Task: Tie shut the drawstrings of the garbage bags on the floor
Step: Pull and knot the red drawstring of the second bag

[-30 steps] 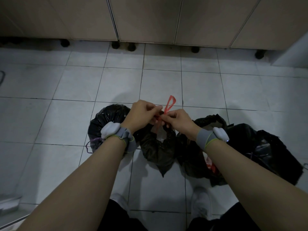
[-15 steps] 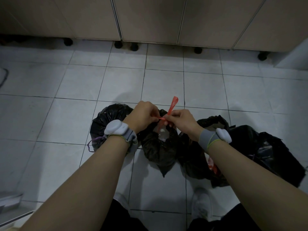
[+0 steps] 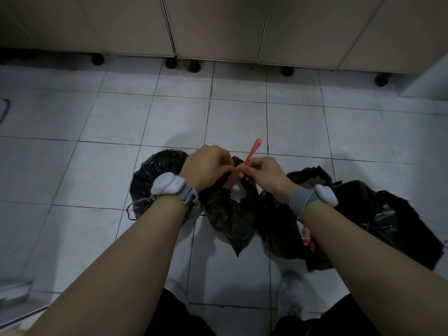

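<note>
red drawstring (image 3: 252,151) loop now flattened, pinched taut between left hand (image 3: 208,166) and right hand (image 3: 264,172) fingertips above middle bag (image 3: 230,214).

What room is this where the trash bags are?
Probably a kitchen or utility room at home. The floor is pale square tile, beige cabinet doors stand on short black round feet, and black plastic garbage bags sit waiting to be tied.
</note>
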`<state>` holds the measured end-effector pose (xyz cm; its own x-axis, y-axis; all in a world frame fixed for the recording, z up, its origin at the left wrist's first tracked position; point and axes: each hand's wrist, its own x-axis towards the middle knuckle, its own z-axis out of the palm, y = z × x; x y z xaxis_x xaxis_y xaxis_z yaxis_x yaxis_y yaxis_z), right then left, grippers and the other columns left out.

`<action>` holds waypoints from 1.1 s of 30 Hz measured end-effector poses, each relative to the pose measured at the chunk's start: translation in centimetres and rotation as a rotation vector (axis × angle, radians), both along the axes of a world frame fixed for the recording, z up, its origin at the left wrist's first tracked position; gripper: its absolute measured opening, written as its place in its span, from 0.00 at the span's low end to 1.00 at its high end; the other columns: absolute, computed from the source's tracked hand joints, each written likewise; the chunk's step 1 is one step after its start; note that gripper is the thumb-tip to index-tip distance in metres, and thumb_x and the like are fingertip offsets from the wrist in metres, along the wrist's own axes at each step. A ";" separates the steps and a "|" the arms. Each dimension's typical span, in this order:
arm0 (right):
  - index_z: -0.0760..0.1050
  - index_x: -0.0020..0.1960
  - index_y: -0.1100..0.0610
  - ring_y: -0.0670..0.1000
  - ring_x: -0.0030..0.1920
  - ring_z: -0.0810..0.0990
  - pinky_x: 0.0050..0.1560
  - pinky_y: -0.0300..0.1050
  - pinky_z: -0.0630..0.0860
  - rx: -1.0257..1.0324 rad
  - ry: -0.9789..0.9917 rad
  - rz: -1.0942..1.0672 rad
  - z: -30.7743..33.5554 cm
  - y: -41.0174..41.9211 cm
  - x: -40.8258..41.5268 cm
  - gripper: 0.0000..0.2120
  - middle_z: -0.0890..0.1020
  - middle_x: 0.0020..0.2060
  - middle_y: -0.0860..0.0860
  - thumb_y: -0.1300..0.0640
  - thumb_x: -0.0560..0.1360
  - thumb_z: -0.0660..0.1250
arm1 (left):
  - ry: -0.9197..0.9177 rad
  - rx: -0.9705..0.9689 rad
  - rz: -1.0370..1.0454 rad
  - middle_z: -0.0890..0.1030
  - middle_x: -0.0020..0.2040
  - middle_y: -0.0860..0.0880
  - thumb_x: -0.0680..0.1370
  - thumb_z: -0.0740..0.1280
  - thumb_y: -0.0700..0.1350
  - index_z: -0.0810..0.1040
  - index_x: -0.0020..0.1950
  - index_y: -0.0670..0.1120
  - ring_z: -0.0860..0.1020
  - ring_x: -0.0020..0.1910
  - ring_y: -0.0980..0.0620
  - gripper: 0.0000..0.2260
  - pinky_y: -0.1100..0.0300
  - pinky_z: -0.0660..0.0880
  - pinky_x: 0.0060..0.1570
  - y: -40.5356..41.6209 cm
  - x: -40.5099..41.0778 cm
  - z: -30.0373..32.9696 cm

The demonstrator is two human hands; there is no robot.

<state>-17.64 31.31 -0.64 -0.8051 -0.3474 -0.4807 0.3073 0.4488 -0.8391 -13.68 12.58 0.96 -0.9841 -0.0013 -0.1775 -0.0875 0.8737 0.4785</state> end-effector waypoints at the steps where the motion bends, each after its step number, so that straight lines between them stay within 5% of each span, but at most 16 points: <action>1: 0.84 0.48 0.63 0.49 0.36 0.78 0.40 0.40 0.77 0.004 0.003 -0.001 0.0 0.0 0.0 0.10 0.86 0.39 0.57 0.56 0.79 0.69 | 0.009 -0.032 0.028 0.87 0.47 0.57 0.76 0.72 0.59 0.86 0.48 0.58 0.84 0.50 0.52 0.07 0.52 0.82 0.51 0.0 0.0 0.1; 6: 0.84 0.47 0.64 0.52 0.37 0.78 0.45 0.47 0.77 0.038 0.038 -0.032 0.0 -0.1 -0.1 0.12 0.85 0.44 0.64 0.55 0.79 0.70 | -0.010 -0.029 0.116 0.86 0.44 0.56 0.76 0.73 0.59 0.87 0.47 0.56 0.84 0.48 0.50 0.09 0.53 0.81 0.47 0.4 -0.1 0.3; 10: 0.84 0.49 0.66 0.52 0.38 0.78 0.44 0.44 0.76 0.034 0.043 -0.057 0.3 -0.1 -0.1 0.11 0.85 0.43 0.64 0.58 0.79 0.69 | -0.133 0.163 0.113 0.87 0.40 0.55 0.76 0.75 0.54 0.88 0.43 0.54 0.85 0.46 0.52 0.06 0.51 0.83 0.52 0.6 -0.3 0.1; 16: 0.84 0.50 0.65 0.48 0.36 0.77 0.37 0.34 0.76 0.015 0.039 -0.051 0.4 -0.2 0.0 0.09 0.83 0.38 0.55 0.60 0.80 0.68 | -0.177 0.321 0.071 0.88 0.37 0.52 0.75 0.77 0.46 0.89 0.43 0.50 0.85 0.38 0.58 0.02 0.60 0.81 0.49 1.3 0.2 -1.0; 20: 0.84 0.51 0.64 0.47 0.36 0.77 0.35 0.31 0.75 0.041 0.057 -0.044 0.2 -0.1 -0.1 0.09 0.83 0.38 0.55 0.59 0.80 0.68 | -0.192 0.468 0.109 0.89 0.48 0.52 0.73 0.80 0.45 0.91 0.46 0.49 0.87 0.52 0.56 0.03 0.58 0.80 0.62 1.2 0.3 -1.9; 28: 0.85 0.51 0.60 0.46 0.36 0.78 0.40 0.34 0.77 0.051 0.077 -0.003 0.2 0.3 -0.2 0.08 0.85 0.39 0.54 0.58 0.79 0.69 | -0.204 0.652 0.199 0.89 0.38 0.47 0.70 0.83 0.42 0.89 0.42 0.44 0.88 0.39 0.51 0.05 0.61 0.83 0.46 1.3 0.6 -2.8; 33: 0.85 0.49 0.60 0.48 0.37 0.79 0.46 0.46 0.78 0.086 0.121 0.027 0.1 0.2 -0.2 0.08 0.86 0.42 0.59 0.56 0.79 0.70 | -0.123 0.524 0.238 0.87 0.40 0.40 0.66 0.85 0.42 0.80 0.40 0.44 0.84 0.37 0.50 0.14 0.55 0.82 0.44 1.8 0.4 -2.9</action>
